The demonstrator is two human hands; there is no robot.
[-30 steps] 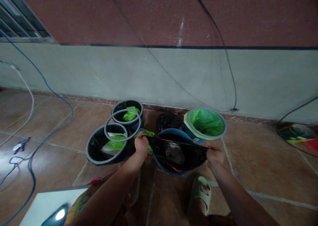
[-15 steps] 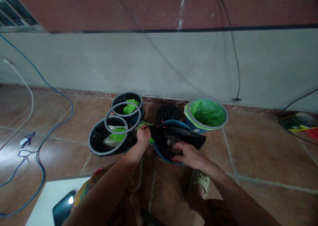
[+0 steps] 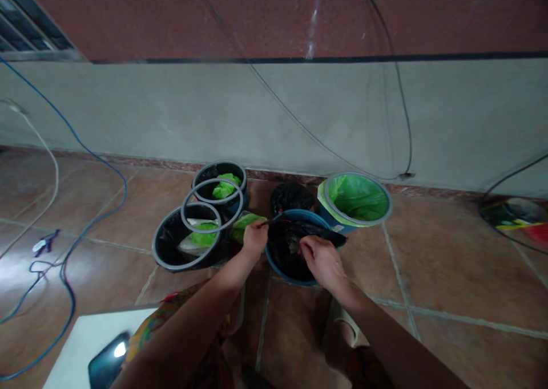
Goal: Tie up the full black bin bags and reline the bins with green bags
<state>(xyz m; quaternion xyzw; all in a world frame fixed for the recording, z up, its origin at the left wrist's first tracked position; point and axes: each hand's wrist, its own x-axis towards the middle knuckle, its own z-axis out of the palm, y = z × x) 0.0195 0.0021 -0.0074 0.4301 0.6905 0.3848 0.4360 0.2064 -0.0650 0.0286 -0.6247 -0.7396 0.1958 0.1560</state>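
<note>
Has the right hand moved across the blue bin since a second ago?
Yes. The right hand left the right edge of the blue bin and came inward over the black bag, toward the left hand.

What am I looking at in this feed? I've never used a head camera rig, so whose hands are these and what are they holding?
The camera sits on a person's head, looking forward and down, so both arms are their own. The left hand and right hand grip a black bag inside a blue bucket on the tiled floor. Nearby stand two black bins with a loose grey ring on them, and a green-lined bin. Cables lie at left.
</note>
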